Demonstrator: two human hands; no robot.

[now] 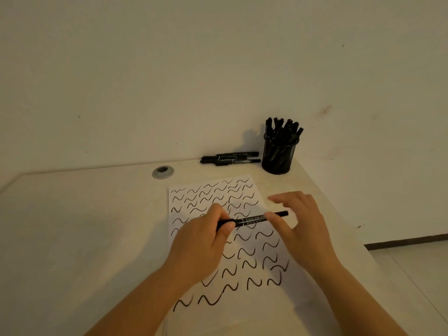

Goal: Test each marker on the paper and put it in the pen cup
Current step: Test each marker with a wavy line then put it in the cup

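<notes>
Head view, looking down over a pale desk (84, 226) set against a plain wall (169, 69).

Held above a sheet of paper (244, 309): one black marker (252, 218) with white print on its barrel, lying nearly level, slightly higher at its right end. Gripped at its left end by the left hand (206, 236), fingers curled round the barrel and thumb laid along it. Touched near its right end by the thumb of the right hand (300, 221); remaining fingers of that hand spread and loosely bent above the barrel, blurred, so whether pinching the cap or only brushing it cannot be told.

Covering the paper: rows of black wavy strokes, from its far edge down to its near edge, partly hidden under both hands and forearms.

At the far right corner of the desk: a black mesh pen cup (278, 156), upright, crowded with black markers standing on end. Just left of the cup, close to the wall: a few more loose markers (230, 158) lying flat, side by side. Further left, set into the desk top: a round grey cable grommet (163, 171).
</notes>
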